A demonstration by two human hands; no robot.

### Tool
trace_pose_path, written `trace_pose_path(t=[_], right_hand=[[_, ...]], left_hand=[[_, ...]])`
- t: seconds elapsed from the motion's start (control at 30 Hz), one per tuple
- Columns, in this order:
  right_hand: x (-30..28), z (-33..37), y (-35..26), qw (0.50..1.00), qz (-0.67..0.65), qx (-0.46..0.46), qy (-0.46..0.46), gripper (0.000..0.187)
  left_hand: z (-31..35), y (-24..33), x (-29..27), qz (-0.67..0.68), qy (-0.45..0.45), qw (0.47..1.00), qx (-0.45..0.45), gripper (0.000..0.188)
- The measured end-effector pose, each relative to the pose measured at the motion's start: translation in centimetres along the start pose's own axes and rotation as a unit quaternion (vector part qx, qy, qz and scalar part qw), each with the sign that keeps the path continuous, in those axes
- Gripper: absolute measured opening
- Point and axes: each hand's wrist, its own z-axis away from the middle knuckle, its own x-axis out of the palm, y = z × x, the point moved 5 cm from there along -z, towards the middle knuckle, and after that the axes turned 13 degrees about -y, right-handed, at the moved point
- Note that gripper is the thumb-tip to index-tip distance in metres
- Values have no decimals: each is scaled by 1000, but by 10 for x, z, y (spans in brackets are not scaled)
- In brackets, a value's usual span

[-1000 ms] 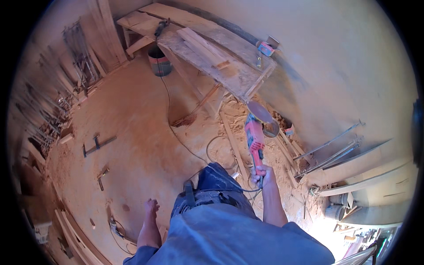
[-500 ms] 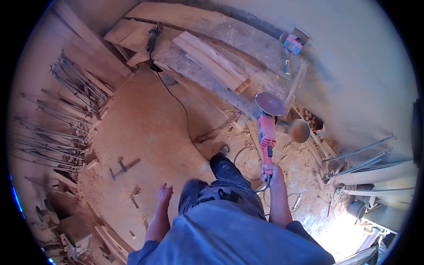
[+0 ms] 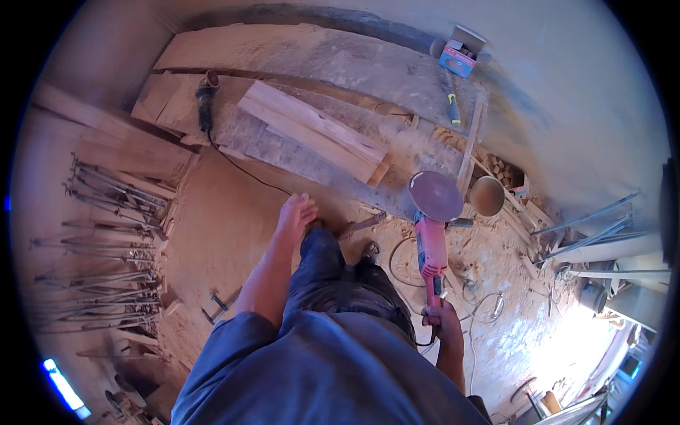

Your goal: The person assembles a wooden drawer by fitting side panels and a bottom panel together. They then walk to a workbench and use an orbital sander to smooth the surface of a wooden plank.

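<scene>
My right hand point(image 3: 443, 320) is wrapped round the rear handle of a red disc sander point(image 3: 432, 248). Its large round brown sanding disc point(image 3: 435, 196) points away from me, close to the bench's near right corner. My left hand point(image 3: 297, 212) is empty, held out in front of my legs with the fingers loosely bent. Ahead, a pair of pale wooden boards point(image 3: 312, 131) lies side by side on the dusty workbench point(image 3: 418, 152). Farther left on the bench rests a smaller dark angle grinder point(image 3: 205, 110), its cord trailing down toward my left hand.
An open cardboard box point(image 3: 459, 60) and a yellow-handled tool point(image 3: 454, 110) sit at the bench's far right. Bar clamps point(image 3: 120, 191) lean along the left wall. Cords point(image 3: 404, 262) loop over the sawdust-covered floor at right, beside a round brown disc point(image 3: 487, 196).
I have stepped closer to the bench. My left hand has swung forward and up from beside my hip. The sander has stayed in my right hand, moving along with me.
</scene>
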Motion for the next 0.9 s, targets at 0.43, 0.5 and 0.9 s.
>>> trace_pose_path(t=[0.43,0.5,0.9], right_hand=[[118,-29,29,962,-24,133,236,45],[135,-38,23,956,-52,145,248,45],[167,-74,68,939,-130,139,287,40]], left_hand=[[-179,103,83,208,97,970,-83,59],[-192,125,98,197,62,977,-57,63],[-213,179,111,-570,-93,814,70,69]])
